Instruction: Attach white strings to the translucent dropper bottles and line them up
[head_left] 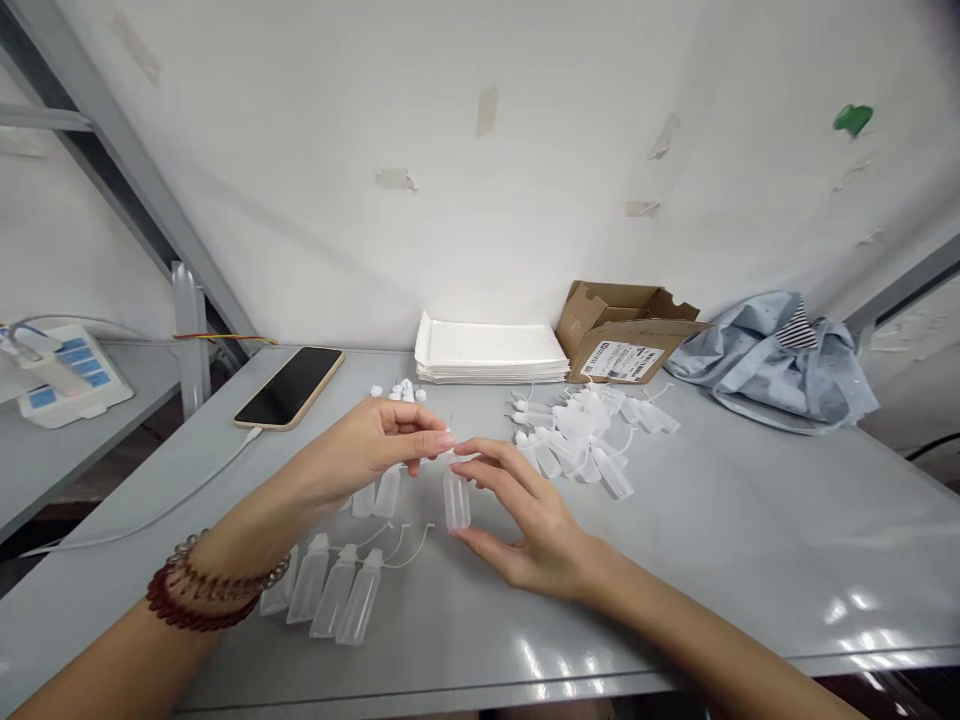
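A small translucent squeeze bottle [456, 500] stands upright between my hands, a thin needle tip [451, 422] rising above its neck. My right hand [536, 510] holds the bottle, fingers near its shoulder and thumb at its base. With thumb and forefinger, my left hand [390, 437] pinches the needle tip's base at the bottle's top; the fingers partly hide it. Several like bottles with strap caps stand in a row [345, 590] beside my left wrist. More bottles [386, 492] show behind my left hand, near small white caps [405, 392].
A heap of squeeze bottles [577, 430] lies to the right. Behind it are a stack of white envelopes [491, 350], an open cardboard box [622, 335] and a blue cloth [772, 360]. A phone [289, 388] with a charging cable [187, 490] lies at the left.
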